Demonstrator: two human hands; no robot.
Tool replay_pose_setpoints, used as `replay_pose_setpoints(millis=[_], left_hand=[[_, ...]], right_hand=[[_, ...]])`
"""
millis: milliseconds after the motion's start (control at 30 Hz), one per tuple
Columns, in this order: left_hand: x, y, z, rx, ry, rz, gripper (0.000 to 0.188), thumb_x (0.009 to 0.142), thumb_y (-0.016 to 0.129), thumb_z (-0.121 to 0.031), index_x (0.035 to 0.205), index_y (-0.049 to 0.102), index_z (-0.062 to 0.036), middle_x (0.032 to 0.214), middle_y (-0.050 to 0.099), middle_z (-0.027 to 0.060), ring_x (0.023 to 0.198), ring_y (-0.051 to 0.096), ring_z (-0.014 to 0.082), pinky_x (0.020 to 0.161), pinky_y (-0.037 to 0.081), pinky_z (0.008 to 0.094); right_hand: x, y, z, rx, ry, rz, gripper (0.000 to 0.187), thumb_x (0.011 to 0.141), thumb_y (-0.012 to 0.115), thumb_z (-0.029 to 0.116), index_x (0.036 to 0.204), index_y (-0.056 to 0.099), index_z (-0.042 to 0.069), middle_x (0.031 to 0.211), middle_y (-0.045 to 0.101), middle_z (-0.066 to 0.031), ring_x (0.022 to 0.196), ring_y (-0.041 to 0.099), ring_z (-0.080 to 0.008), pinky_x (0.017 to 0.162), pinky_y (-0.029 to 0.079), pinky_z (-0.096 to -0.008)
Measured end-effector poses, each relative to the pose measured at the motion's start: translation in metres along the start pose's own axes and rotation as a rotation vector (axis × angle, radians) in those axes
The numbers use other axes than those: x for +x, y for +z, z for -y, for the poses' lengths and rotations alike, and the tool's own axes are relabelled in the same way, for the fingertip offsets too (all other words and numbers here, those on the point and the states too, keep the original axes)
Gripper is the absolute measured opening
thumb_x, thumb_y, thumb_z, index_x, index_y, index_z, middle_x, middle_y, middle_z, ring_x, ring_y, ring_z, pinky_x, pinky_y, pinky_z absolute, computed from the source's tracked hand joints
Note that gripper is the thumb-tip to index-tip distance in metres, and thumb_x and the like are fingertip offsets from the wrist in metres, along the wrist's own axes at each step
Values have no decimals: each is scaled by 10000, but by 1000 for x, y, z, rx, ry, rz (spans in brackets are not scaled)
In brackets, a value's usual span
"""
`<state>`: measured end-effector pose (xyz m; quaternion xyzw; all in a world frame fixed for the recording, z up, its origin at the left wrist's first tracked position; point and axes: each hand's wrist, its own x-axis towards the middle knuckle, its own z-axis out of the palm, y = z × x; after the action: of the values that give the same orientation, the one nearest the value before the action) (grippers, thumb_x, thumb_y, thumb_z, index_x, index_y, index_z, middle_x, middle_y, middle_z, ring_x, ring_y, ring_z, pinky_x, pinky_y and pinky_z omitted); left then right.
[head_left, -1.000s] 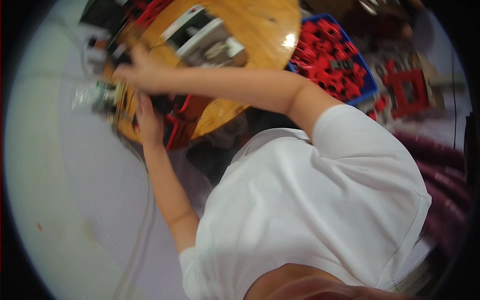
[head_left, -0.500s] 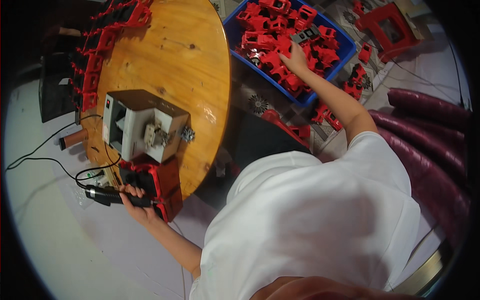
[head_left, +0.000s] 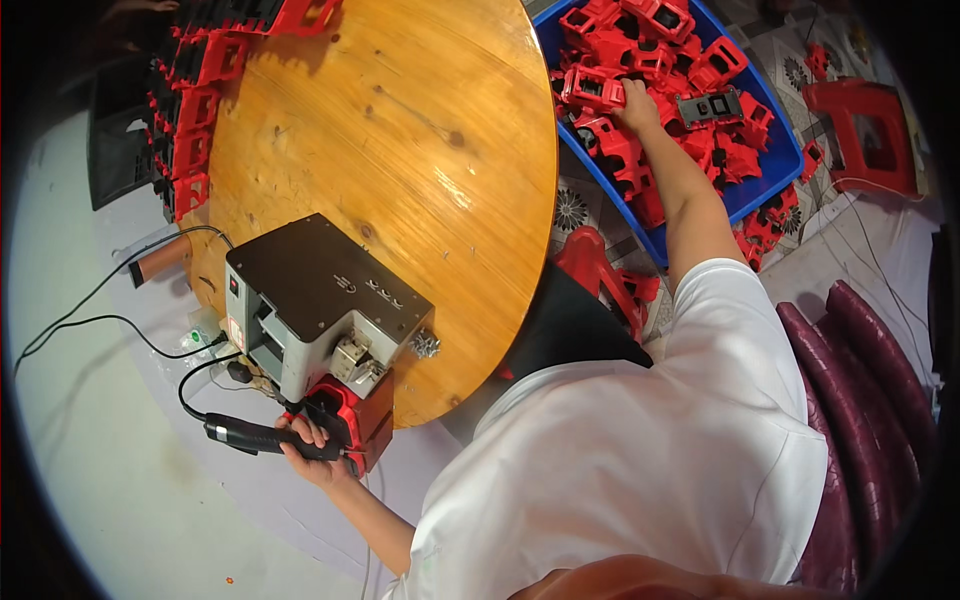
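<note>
A black corded electric screwdriver [head_left: 250,434] lies across my left hand [head_left: 310,450], its fingers wrapped round the barrel. Its tip is beside a red and black plastic housing [head_left: 345,415] at the table's near edge. Directly behind that housing stands a boxy screw feeder [head_left: 330,275] with a dark top. Out to the right, my right hand [head_left: 636,106] reaches into a blue bin [head_left: 770,185]. Its fingers close on the edge of a red plastic housing [head_left: 594,88] among the heap; the fingertips are partly hidden.
The round wooden table [head_left: 440,130] has a row of red and black housings [head_left: 195,125] along its far left edge. A small pile of screws [head_left: 425,344] sits against the feeder. Right of the bin are a red stool [head_left: 865,135] and loose red parts. Black cables [head_left: 110,318] trail at left.
My right hand has shifted from the middle of the heap toward the bin's left side, onto a red housing. The left hand still holds the screwdriver. The whole view has shifted with my head.
</note>
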<state>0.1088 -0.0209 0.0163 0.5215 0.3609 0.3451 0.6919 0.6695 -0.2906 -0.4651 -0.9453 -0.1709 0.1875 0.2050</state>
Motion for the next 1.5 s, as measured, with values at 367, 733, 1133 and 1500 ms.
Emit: replay_pose_setpoints(millis=[367,733,1133,1500], left_hand=[[-3,4,1,32,18,-84,350,984,557,-325,1178,507,-38,707,438,22,602,441,111,544,432,222],[-6,3,1,50,-2,-103,348,979,563,-333,1170,515,-45,701,436,19,583,439,107,530,422,217],[-7,2,-4,81,-12,-153,376,976,568,-330,1191,508,-27,714,447,21,577,445,96,520,422,202],[-4,-2,-6,86,-30,-116,392,980,563,-341,1212,501,-31,717,457,22,592,459,103,525,430,197]], right_hand=[[25,-57,81,613,246,172,808,737,667,679,1117,579,-29,1076,659,-262,1040,648,-343,894,497,-415],[105,-21,23,39,54,-297,607,832,650,378,1328,446,94,1405,432,-228,1207,508,-431,963,464,-511],[50,-21,-6,-115,20,-217,533,826,728,346,1223,460,114,1183,521,-207,932,643,-433,747,539,-508],[30,-17,8,-213,-230,-263,802,737,781,457,1350,432,74,1300,527,-239,1180,507,-446,958,464,-480]])
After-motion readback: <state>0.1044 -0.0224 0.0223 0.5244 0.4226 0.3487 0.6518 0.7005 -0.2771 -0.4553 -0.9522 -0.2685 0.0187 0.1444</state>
